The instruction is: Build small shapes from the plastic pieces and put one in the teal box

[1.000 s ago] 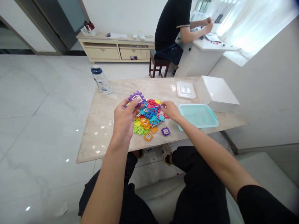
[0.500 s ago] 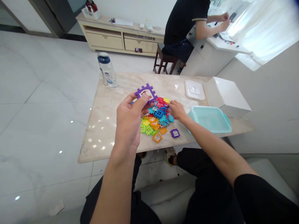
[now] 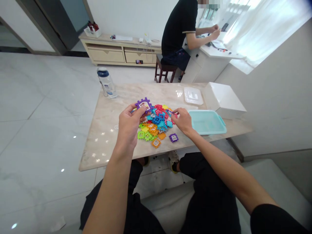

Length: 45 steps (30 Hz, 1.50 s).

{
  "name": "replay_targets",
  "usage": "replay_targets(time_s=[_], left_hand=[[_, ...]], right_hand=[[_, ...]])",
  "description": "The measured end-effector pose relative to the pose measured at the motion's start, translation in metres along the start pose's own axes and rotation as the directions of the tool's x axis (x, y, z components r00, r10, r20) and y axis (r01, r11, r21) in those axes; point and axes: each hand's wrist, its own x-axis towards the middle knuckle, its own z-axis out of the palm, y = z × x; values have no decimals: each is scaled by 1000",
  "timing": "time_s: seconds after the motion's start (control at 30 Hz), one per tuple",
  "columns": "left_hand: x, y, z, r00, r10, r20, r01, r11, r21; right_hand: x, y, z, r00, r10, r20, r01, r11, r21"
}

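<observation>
My left hand (image 3: 129, 128) pinches a purple building tile (image 3: 143, 105) with notched edges and a white arched window, held above the left side of the pile. At the pile's right edge, my right hand (image 3: 182, 121) has its thumb and fingers closed on another purple tile (image 3: 170, 111), mostly hidden by the fingertips. Beneath and between both hands lies a heap of interlocking tiles (image 3: 157, 119) in red, blue, orange, green and yellow. An orange window tile (image 3: 156, 143) and a purple window tile (image 3: 174, 138) lie flat at the near side.
On the marble-patterned table (image 3: 102, 136) stand a water bottle (image 3: 107, 84) at far left, a pale teal tray (image 3: 207, 122) at right, a clear lid (image 3: 193, 96) and a white box (image 3: 225, 100). A small white window piece (image 3: 116, 127) lies left. Another person (image 3: 180, 32) sits beyond.
The view has shifted, so everything appears moved left. My right hand has lifted slightly and drawn a little away from the pile with the purple tile. My left hand keeps its tile.
</observation>
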Motion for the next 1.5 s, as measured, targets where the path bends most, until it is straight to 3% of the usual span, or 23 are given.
replay_targets(time_s=[0.03, 0.1, 0.2, 0.3, 0.33, 0.4, 0.5, 0.7, 1.0, 1.13, 1.37, 1.5], left_hand=[[0, -3, 1, 1000, -6, 0, 6, 1000, 13], [-1, -10, 4, 1000, -13, 7, 13, 999, 51], [-2, -20, 9, 1000, -13, 23, 11, 993, 114], [-2, -29, 15, 999, -27, 35, 21, 987, 159], [-1, -32, 17, 999, -34, 39, 27, 985, 172], [0, -37, 22, 998, -47, 49, 36, 980, 197], [3, -43, 27, 996, -60, 61, 45, 972, 232], [5, -51, 32, 994, -91, 62, 71, 961, 266], [-2, -61, 35, 975, -129, 182, 54, 928, 368], [-5, -67, 35, 973, -89, 213, -1, 921, 390], [-4, -69, 33, 951, -4, 308, -115, 922, 369], [-6, -68, 33, 950, 12, 311, -139, 911, 388]], right_hand=[[-4, -6, -5, 994, 94, -50, -85, 983, 163], [-12, -19, -15, 964, 259, -57, -205, 864, 459], [-21, -33, -25, 906, 418, 71, -315, 552, 772], [-27, -41, -26, 841, 450, 299, -413, 178, 893], [-29, -43, -26, 823, 432, 368, -447, 95, 889], [-31, -49, -24, 798, 380, 468, -512, 19, 859], [-32, -57, -25, 788, 317, 528, -563, 22, 826], [-31, -54, -34, 811, 336, 479, -520, 36, 854], [-33, -45, -31, 898, 318, 304, -413, 369, 833], [-35, -46, -28, 932, 277, 233, -341, 459, 821], [-39, -45, -26, 942, 231, 243, -328, 487, 810], [-40, -47, -27, 943, 242, 227, -322, 497, 806]])
